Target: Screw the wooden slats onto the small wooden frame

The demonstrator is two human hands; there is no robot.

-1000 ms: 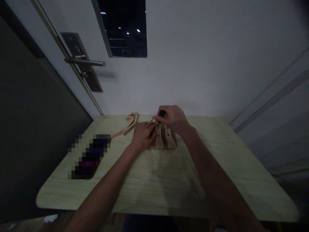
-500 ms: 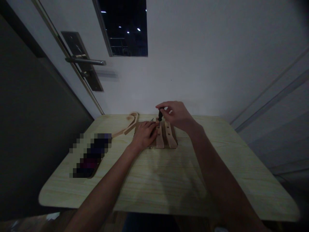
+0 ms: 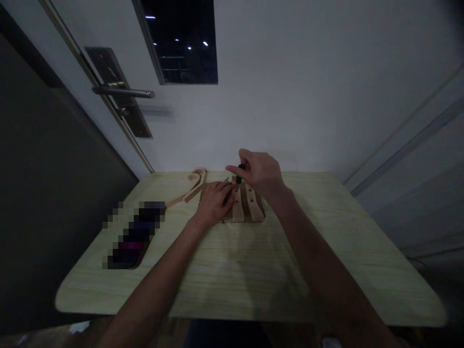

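A small wooden assembly of slats (image 3: 247,208) lies on the pale wooden table (image 3: 253,270) near its far edge. My left hand (image 3: 213,200) rests flat on the assembly's left part, fingers stretched out and pressing it down. My right hand (image 3: 259,173) is above the slats' far end, fingers pinched round a small black-handled screwdriver (image 3: 239,175) that stands upright with its tip on a slat. A curved wooden piece (image 3: 190,188) lies just left of the assembly.
A blurred dark object (image 3: 136,234) lies on the table's left side. A white door with a metal lever handle (image 3: 123,91) and a dark window (image 3: 181,41) stands right behind the table. The room is dim.
My right hand went from low over the slats to holding the black tool upright, and has turned slightly on it. My left hand has stayed on the assembly.
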